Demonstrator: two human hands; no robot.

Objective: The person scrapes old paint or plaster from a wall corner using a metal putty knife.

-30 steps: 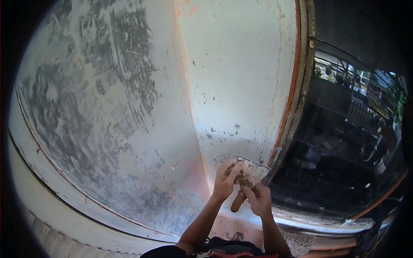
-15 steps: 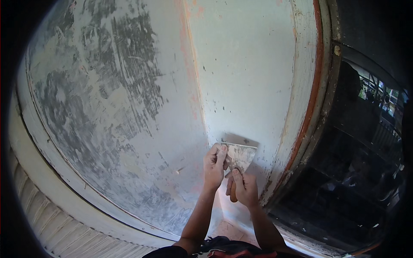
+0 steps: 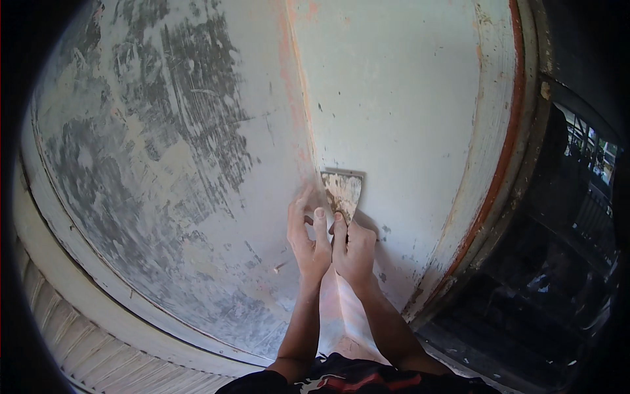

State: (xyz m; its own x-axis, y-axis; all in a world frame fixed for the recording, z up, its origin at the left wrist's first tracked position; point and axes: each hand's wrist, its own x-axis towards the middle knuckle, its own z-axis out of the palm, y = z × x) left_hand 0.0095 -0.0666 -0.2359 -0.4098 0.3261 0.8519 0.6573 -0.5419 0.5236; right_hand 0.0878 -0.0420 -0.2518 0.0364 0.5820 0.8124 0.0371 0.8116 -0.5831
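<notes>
My right hand [image 3: 356,249] grips a putty knife [image 3: 342,190], its thumb laid on the lower part of the blade. The knife's wide metal blade is smeared with pale filler and points up the wall, its far edge at the pale wall surface [image 3: 394,118] just right of the inside corner. The handle is hidden in my palm. My left hand [image 3: 307,236] is close beside it, left of the blade, thumb raised and apart from the curved fingers. Nothing shows in that hand. Its fingertips are by the patchy grey wall [image 3: 203,125]; whether they touch it I cannot tell.
An orange-streaked corner line [image 3: 303,85] runs between the two wall faces. A small peg [image 3: 281,267] sticks out of the left wall. At right are a red-brown edged frame [image 3: 502,171] and a dark glassy opening [image 3: 525,282]. Pale ribbed material [image 3: 79,335] lies lower left.
Both hands have moved up and slightly left. The left hand has let go of the blade's edge. The putty knife's blade has gone from being held between both hands to the wall by the corner.
</notes>
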